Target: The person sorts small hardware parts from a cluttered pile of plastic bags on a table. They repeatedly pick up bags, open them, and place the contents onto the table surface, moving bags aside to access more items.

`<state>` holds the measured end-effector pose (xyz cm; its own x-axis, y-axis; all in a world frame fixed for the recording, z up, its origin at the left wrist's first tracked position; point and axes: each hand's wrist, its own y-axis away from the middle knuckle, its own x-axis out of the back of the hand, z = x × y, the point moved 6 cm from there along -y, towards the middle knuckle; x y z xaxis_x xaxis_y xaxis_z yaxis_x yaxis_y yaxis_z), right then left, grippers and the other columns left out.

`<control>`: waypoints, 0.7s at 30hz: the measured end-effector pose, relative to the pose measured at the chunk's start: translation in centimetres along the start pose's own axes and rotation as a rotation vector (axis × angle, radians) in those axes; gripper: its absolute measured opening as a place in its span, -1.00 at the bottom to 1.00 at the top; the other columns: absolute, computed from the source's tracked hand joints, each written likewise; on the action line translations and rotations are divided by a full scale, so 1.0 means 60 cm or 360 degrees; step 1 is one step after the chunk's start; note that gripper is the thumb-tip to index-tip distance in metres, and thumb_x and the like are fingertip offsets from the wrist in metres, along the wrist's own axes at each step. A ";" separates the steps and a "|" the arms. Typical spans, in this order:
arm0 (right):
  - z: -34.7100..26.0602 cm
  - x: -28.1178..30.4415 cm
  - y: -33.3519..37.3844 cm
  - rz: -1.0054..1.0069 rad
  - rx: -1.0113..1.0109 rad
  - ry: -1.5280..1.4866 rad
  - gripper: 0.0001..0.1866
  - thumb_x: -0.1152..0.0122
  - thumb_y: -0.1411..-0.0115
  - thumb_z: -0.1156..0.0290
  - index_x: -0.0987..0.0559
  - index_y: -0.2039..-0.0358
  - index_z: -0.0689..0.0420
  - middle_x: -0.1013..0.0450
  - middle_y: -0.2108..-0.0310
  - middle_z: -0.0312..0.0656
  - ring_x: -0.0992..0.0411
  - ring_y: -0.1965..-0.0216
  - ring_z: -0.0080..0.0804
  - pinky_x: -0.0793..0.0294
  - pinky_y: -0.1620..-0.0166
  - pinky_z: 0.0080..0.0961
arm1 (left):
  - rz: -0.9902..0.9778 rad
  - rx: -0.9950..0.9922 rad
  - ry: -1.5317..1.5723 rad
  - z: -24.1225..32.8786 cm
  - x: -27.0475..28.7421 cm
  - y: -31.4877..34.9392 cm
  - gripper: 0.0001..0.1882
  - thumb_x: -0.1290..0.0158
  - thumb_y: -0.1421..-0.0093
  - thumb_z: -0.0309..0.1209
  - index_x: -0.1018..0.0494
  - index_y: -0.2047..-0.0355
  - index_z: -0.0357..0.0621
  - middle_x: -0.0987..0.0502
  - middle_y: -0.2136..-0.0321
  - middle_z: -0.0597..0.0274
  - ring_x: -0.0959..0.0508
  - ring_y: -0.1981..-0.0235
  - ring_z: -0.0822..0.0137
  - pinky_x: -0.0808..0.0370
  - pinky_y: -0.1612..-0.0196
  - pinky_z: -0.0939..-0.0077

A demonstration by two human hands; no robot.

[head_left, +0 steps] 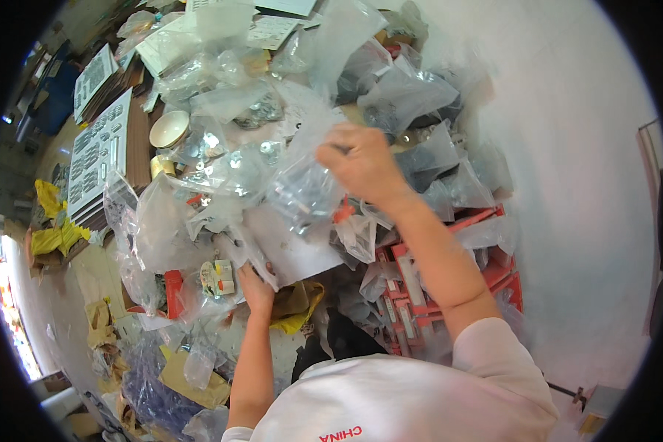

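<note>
While my right hand pinches the top of a clear bag of small metal parts, my left hand grips, seemingly, the white sheet beneath, fingers curled closed.

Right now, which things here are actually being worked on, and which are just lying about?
In hand:
right hand gripping clear plastic bag
left hand under white sheet

Lying about:
bowl
red trays
printed cardboard sheets
yellow scraps
</note>
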<state>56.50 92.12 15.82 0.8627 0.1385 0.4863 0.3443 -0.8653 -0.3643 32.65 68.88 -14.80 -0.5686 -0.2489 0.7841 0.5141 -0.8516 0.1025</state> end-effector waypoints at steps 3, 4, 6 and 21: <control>-0.012 0.054 -0.024 0.0015 0.0238 0.0230 -0.69 -0.31 -0.15 0.40 -0.40 0.50 0.34 -0.22 0.54 -0.07 -0.22 0.47 -0.16 -0.31 0.34 -0.27 | 0.0017 0.0004 -0.0062 0.023 0.012 0.002 -0.30 -0.33 -0.16 -0.31 -0.33 -0.23 -0.33 -0.41 -0.03 -0.22 -0.45 -0.07 -0.28 -0.43 -0.13 0.00; -0.005 0.062 -0.024 -0.0021 0.0306 0.0325 -0.75 -0.29 -0.13 0.42 -0.44 0.52 0.31 -0.28 0.53 -0.04 -0.29 0.43 -0.09 -0.35 0.32 -0.21 | -0.0011 -0.0007 -0.0090 0.027 0.012 0.000 -0.26 -0.35 -0.12 -0.33 -0.31 -0.25 -0.32 -0.41 -0.03 -0.21 -0.44 -0.08 -0.27 -0.43 -0.14 0.01; 0.033 0.080 -0.014 -0.0038 0.0328 0.0491 -0.79 -0.28 -0.13 0.44 -0.49 0.53 0.29 -0.33 0.52 -0.02 -0.35 0.38 -0.02 -0.37 0.30 -0.14 | 0.0087 -0.0202 -0.0159 0.040 0.015 -0.010 -0.19 -0.40 0.03 -0.42 -0.33 -0.23 -0.31 -0.43 0.01 -0.15 -0.46 -0.06 -0.22 -0.44 -0.12 0.05; 0.202 0.203 0.000 0.0156 -0.0167 0.1612 -0.75 -0.27 -0.31 0.30 -0.61 0.31 0.27 -0.50 0.35 0.01 -0.47 0.12 0.07 -0.45 -0.03 -0.06 | 0.0136 -0.0436 -0.0299 0.012 -0.045 -0.075 -0.45 -0.28 0.08 -0.36 -0.44 0.03 -0.17 -0.44 0.21 -0.02 -0.46 0.10 -0.10 -0.40 0.04 0.08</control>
<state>71.48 99.63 12.11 0.1500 -0.3651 0.9188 0.2127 -0.8956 -0.3906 32.31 73.73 -16.93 -0.3893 -0.2570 0.8845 0.3489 -0.9299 -0.1166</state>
